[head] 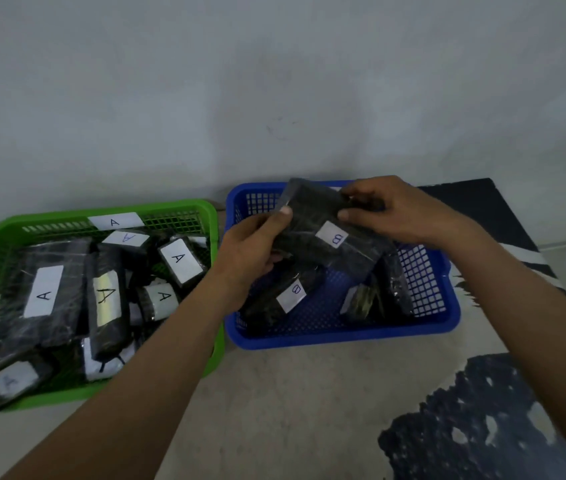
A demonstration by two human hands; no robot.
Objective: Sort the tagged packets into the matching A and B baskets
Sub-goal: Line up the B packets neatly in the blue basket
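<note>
Holding a B-tagged packet above the blue basket at centre frame, left hand and right hand fingers grip opposite edges; it appears light, soft and slippery-wrapped, best held by the edges.

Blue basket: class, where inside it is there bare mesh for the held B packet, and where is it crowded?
Room for the held B packet: bare mesh mid-floor in the blue basket, between the lying B packet and the right-side packets, and by its far right wall. The green basket is crowded with A packets.
</note>
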